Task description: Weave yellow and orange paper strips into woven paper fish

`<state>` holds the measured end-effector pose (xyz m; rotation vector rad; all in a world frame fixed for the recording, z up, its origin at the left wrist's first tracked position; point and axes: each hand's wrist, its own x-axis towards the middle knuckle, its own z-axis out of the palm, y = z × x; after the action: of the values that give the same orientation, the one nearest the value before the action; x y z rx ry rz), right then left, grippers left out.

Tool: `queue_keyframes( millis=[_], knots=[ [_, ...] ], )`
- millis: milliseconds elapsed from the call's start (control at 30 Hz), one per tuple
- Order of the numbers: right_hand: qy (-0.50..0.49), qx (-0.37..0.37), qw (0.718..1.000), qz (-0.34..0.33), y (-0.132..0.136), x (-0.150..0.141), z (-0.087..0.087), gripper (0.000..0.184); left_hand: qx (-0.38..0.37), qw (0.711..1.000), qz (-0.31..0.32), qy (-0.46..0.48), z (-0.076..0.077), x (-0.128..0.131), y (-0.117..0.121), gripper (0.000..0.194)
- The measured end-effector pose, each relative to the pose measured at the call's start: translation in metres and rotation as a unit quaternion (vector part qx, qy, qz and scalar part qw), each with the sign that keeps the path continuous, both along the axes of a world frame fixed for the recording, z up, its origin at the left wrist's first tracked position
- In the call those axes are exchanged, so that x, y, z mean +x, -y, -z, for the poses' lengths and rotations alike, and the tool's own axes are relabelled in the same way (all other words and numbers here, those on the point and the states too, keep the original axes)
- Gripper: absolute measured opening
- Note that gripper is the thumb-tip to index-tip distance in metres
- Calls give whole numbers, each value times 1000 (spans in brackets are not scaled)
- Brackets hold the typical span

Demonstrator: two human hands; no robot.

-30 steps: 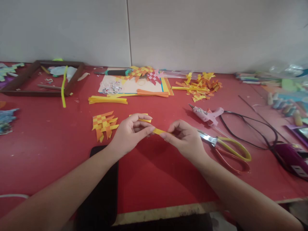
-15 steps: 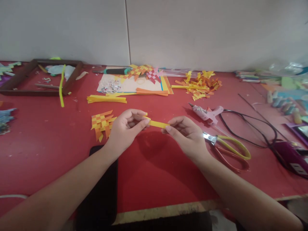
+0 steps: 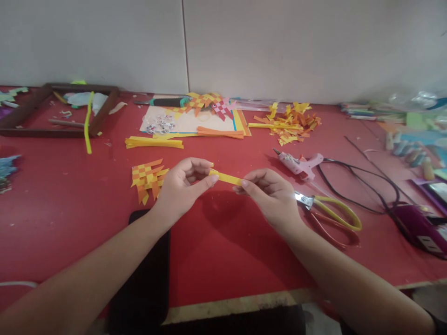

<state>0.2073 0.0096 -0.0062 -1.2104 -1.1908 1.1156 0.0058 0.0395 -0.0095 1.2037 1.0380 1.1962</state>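
Note:
A yellow paper strip [image 3: 226, 177] is stretched between my two hands just above the red table [image 3: 223, 251]. My left hand [image 3: 183, 186] pinches its left end between thumb and fingers. My right hand [image 3: 270, 195] pinches its right end with the fingers curled. A woven orange and yellow paper piece [image 3: 148, 177] lies on the table just left of my left hand. Scissors with yellow and red handles [image 3: 328, 215] lie right beside my right hand.
A pink glue gun [image 3: 300, 163] with a black cable lies behind the scissors. Yellow strips [image 3: 153, 143], orange strips [image 3: 220, 133], paper scraps [image 3: 288, 123] and woven pieces [image 3: 209, 104] sit further back. A wooden frame [image 3: 56, 111] is far left, a black phone [image 3: 145, 274] near the front edge.
Both hands have lifted slightly and drawn a little apart, so more of the yellow strip shows between them. Nothing else on the table has moved.

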Motion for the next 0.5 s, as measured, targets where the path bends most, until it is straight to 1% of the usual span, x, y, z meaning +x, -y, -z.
queue_keyframes(
  millis=[233, 500],
  knots=[
    [6, 2, 1000, -4, 1, -2, 1, 16, -6, 1000, 1, 9, 0, -1, 0, 28],
    [4, 6, 1000, -4, 2, 0, 3, 18, -31, 999, -8, 38, -1, 0, 0, 27]
  ],
)
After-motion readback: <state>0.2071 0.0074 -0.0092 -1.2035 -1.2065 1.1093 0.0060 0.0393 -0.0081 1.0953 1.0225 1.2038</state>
